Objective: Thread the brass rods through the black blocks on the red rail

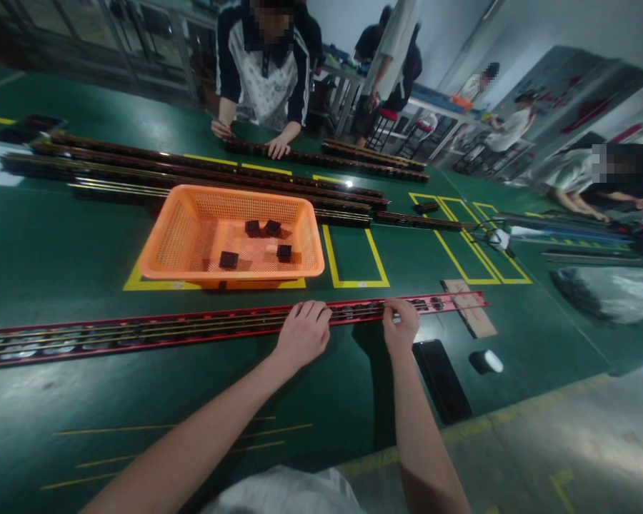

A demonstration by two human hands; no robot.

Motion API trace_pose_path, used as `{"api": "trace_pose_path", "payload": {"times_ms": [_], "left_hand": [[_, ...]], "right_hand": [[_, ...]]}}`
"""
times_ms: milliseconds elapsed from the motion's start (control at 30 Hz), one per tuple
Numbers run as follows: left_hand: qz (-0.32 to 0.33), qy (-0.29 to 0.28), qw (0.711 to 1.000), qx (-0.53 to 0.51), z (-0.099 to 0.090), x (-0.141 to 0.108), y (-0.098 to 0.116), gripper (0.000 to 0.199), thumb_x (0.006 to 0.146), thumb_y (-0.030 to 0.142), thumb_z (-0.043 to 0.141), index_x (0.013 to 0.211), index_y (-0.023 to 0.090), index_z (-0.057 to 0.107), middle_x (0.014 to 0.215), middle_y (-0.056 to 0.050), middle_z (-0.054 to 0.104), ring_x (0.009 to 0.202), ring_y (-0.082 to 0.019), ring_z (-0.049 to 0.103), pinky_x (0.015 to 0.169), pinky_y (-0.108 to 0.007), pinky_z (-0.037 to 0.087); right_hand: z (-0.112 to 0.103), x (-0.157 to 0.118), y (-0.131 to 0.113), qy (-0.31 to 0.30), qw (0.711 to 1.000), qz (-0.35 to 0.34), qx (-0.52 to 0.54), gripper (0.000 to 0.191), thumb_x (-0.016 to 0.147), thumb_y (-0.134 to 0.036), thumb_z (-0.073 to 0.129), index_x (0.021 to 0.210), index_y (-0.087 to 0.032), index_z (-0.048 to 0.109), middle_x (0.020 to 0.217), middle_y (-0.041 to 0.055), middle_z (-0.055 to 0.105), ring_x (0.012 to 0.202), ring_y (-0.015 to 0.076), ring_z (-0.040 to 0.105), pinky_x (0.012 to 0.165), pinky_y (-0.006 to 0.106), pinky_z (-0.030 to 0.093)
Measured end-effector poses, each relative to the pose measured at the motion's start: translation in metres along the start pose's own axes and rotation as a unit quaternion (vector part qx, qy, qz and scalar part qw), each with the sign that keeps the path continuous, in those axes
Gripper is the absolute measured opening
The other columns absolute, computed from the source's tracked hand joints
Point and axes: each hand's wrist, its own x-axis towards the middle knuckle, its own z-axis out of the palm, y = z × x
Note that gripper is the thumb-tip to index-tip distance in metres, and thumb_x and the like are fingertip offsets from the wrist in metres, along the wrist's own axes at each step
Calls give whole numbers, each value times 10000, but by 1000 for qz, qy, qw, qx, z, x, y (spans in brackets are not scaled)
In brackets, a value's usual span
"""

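A long, narrow red-edged rail (176,325) lies across the green table, with thin brass-coloured strips running along its inside. My left hand (306,332) is closed over the rail near its middle, fingers curled across the channel. Further right, my right hand (401,325) is closed in a pinch at the same rail; what its fingertips hold is hidden. Round metallic parts show in the channel between and beyond my hands. Under the rail's right end sits a flat wooden block (471,314).
Behind the rail stands an orange basket (155,246) with several black blocks. Dark rails (230,178) lie beyond it. A black phone (442,380) and a white earbud case (493,361) are right of my arm. Thin brass strips (182,428) lie in front. A co-worker (262,64) works opposite.
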Motion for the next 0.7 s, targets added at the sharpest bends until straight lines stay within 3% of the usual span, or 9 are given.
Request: {"api": "trace_pose_path", "payload": {"times_ms": [400, 700], "left_hand": [[-3, 5, 1000, -6, 3, -1, 0, 279, 955, 222, 473, 1171, 161, 639, 1209, -100, 656, 1142, -230, 569, 1011, -417, 454], [-4, -5, 1000, -12, -2, -1, 0, 288, 937, 205, 503, 1197, 190, 625, 1209, -90, 644, 1152, -232, 560, 1011, -411, 451]], "right_hand": [[-3, 1, -11, -14, 1000, 5, -6, 132, 874, -165, 563, 805, -225, 657, 905, 44, 740, 935, 234, 659, 930, 443, 446], [-2, 2, -9, -20, 1000, 7, 22, 124, 867, -190, 564, 797, -238, 655, 894, 53, 732, 918, 239, 654, 891, 449, 491]]}}
